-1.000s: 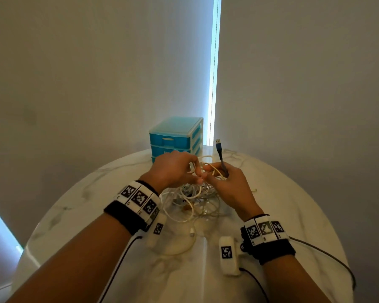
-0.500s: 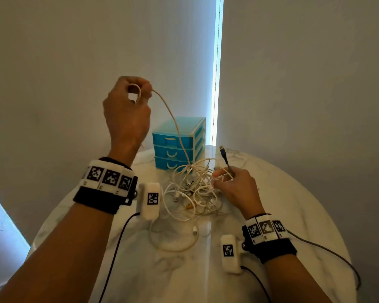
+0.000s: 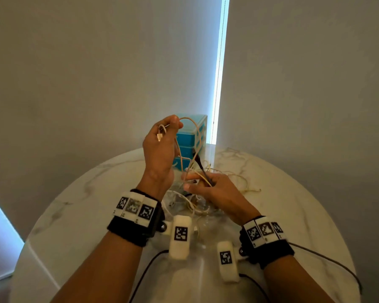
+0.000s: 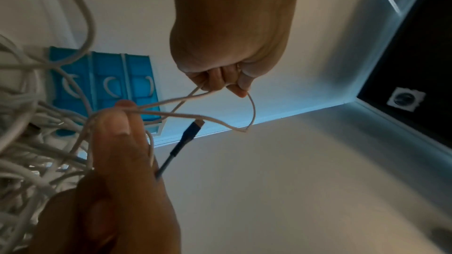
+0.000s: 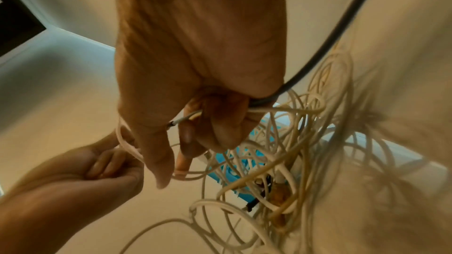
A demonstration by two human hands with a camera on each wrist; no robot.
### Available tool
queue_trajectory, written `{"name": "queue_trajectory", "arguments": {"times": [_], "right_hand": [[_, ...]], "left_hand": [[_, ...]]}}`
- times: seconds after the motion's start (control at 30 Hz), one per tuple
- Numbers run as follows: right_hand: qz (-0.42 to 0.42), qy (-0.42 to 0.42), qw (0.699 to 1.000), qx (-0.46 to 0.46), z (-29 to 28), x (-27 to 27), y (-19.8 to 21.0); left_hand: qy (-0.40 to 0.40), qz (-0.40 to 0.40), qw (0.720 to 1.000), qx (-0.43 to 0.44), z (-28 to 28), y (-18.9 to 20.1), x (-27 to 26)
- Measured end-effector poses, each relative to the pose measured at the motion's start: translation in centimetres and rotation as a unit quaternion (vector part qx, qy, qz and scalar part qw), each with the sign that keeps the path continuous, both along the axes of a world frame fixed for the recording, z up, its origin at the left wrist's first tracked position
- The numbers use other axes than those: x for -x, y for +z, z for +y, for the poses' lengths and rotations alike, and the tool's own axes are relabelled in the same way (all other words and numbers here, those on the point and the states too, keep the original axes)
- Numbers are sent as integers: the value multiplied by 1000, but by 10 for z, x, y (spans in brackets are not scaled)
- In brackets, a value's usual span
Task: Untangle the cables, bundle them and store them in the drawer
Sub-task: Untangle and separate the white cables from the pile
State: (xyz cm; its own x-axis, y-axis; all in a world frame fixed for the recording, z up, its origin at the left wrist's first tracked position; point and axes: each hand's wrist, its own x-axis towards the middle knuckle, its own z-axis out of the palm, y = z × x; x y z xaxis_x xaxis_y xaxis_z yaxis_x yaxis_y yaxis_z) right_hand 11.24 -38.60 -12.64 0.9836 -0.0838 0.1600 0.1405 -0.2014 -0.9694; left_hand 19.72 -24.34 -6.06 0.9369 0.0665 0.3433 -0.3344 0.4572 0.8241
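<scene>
My left hand point(image 3: 169, 127) is raised above the table and pinches a loop of thin white cable point(image 3: 195, 132); the cable's small plug point(image 3: 159, 137) lies against my palm. The white cable runs down to my right hand point(image 3: 197, 182), which grips it together with a black USB cable point(image 3: 198, 159) whose plug points up. Under both hands a tangle of white cables point(image 3: 184, 204) lies on the marble table point(image 3: 293, 204). In the left wrist view my left hand's fingers point(image 4: 215, 82) curl round the white cable point(image 4: 253, 111). The right wrist view shows the black cable point(image 5: 330, 45) leaving my fist.
A small blue drawer unit point(image 3: 190, 138) with all its drawers closed stands at the table's far edge, against the wall and partly behind my left hand. Black leads point(image 3: 149, 265) from the wrist cameras trail over the near part of the round table.
My left hand has come down from high on the left to just above my right hand, still holding the white cable, which now hangs doubled. My right hand keeps its grip in place.
</scene>
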Motion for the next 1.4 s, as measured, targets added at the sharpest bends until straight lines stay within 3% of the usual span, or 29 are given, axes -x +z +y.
{"name": "queue_trajectory", "arguments": {"times": [0.1,0.27,0.43,0.57,0.73,0.9,0.97,1.03,1.13,1.2,1.23,1.3,1.4], "right_hand": [[-39,-34,998,23,-2,-6,-5],[-140,-149,978,-37,-3,-11,-4],[-146,-203,967,-52,-4,-11,-2],[-169,-265,949,-3,-1,-9,-4],[-85,-25,996,14,23,0,-1],[-94,-44,994,31,31,-1,-5],[-135,-92,986,-18,24,3,4],[-169,-131,973,-92,16,5,13],[-180,-150,964,-124,9,9,20],[-177,-151,961,-148,5,10,23],[-177,-152,960,-155,4,11,24],[-177,-144,961,-156,3,10,24],[-152,-125,973,-123,2,3,10]], "left_hand": [[-5,17,1000,24,11,-12,-12],[-22,45,999,6,31,-39,-19],[-77,27,994,-76,38,-58,-12],[-83,14,994,-69,35,-57,-8],[-110,16,994,-16,34,-54,-1],[-127,22,991,48,41,-46,-5],[-112,13,994,7,47,-47,-6],[-88,-16,987,-130,51,-47,0],[-137,-58,930,-335,46,-46,14],[-187,-92,886,-414,42,-45,20],[-184,-114,873,-437,40,-45,21],[-137,-144,873,-445,38,-46,19],[-68,-147,915,-370,43,-47,14]]}}
